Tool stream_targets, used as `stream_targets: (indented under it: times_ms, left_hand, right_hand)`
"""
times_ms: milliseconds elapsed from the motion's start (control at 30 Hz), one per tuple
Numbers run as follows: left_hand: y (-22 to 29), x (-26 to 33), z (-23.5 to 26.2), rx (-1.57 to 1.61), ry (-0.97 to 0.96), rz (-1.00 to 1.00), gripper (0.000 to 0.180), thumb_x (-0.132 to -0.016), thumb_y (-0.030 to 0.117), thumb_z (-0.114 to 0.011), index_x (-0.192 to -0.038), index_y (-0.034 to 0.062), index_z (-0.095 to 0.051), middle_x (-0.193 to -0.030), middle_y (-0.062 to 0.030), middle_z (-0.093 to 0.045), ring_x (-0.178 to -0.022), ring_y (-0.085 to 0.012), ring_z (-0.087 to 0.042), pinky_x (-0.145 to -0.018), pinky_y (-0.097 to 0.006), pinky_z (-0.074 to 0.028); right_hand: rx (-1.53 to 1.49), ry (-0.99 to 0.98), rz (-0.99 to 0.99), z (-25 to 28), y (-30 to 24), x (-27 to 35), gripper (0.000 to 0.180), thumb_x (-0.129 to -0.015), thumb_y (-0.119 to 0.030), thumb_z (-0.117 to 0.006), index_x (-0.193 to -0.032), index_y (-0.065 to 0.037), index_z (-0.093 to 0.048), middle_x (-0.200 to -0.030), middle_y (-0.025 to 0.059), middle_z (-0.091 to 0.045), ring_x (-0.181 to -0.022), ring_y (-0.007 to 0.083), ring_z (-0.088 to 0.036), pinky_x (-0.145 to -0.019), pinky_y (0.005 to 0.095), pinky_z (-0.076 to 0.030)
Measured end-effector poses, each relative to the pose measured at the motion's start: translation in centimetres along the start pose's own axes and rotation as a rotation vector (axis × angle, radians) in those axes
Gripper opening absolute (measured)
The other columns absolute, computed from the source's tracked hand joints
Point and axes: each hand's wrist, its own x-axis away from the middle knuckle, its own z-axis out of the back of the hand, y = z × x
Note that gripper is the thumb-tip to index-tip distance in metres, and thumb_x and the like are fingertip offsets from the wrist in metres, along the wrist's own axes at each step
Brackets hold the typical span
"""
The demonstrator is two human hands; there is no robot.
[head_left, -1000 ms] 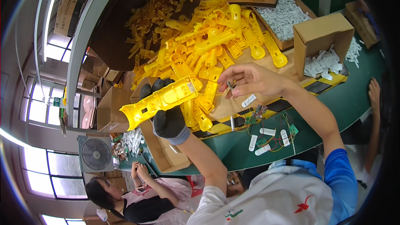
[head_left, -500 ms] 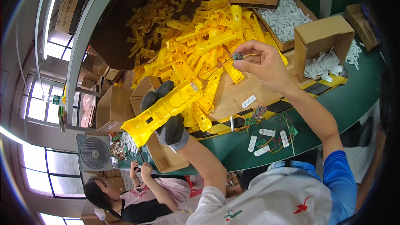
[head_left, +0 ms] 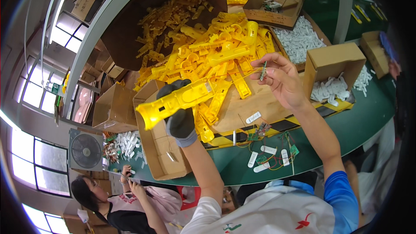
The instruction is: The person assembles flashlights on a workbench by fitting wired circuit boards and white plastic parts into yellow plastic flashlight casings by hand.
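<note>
Left hand (head_left: 180, 119), gloved, clamps the yellow shell (head_left: 180, 99); right hand (head_left: 281, 78) pinches a small circuit board (head_left: 263, 71) just beside it, which may slip into the pile of yellow parts (head_left: 216, 56) below.

Circuit board (head_left: 262, 71) details too small.

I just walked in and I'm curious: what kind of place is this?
Probably a small factory assembly bench: a heap of yellow plastic shells, cardboard boxes of white parts, and wired circuit boards on a green table.
</note>
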Motion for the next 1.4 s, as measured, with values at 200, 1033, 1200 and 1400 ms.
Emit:
stream_targets:
  times_ms: [200,1033,1200,1400]
  left_hand:
    - [-0.6,-1.0,0.2,0.07,0.157,0.282,0.067,-0.084,0.021,-0.059,-0.143,-0.0018,-0.035,-0.118,-0.0223,-0.059,-0.111,-0.0347,-0.057,-0.102,-0.044,-0.042]
    - [-5.6,1.5,-7.7,-0.413,-0.069,0.729,0.032,-0.098,0.025,-0.056,-0.116,-0.0002,-0.058,-0.09,-0.001,-0.062,-0.081,-0.0077,-0.06,-0.071,-0.024,-0.05]
    - [-6.3,1.8,-7.1,-0.302,0.032,0.739,0.028,-0.098,0.024,-0.056,-0.112,0.0,-0.058,-0.084,-0.0059,-0.063,-0.069,-0.0124,-0.061,-0.062,-0.027,-0.051]
    - [-6.3,1.8,-6.9,-0.391,0.041,0.724,0.02,-0.095,0.015,-0.058,-0.108,0.0001,-0.059,-0.079,-0.0034,-0.063,-0.068,-0.0082,-0.058,-0.06,-0.025,-0.046]
  right_hand:
    - [-0.058,-0.273,0.075,1.1,0.9,-0.1,0.027,-0.089,-0.003,-0.058,-0.117,-0.001,-0.056,-0.12,0.0127,-0.057,-0.105,0.0238,-0.062,-0.085,0.0338,-0.055]
    - [0.485,0.191,-0.217,-0.4,2.0,-0.2,0.023,-0.09,-0.019,-0.07,-0.096,0.003,-0.069,-0.082,0.0076,-0.07,-0.072,0.0136,-0.07,-0.062,0.0252,-0.058]
    - [0.641,0.102,-0.174,-1.3,0.8,0.2,0.023,-0.086,-0.016,-0.072,-0.099,0.003,-0.071,-0.085,0.0074,-0.072,-0.076,0.0107,-0.069,-0.068,0.0228,-0.054]
    - [0.821,0.112,-0.213,-1.4,0.1,0.2,0.02,-0.084,-0.012,-0.073,-0.096,0.003,-0.072,-0.083,0.0061,-0.071,-0.075,0.0084,-0.067,-0.068,0.0212,-0.051]
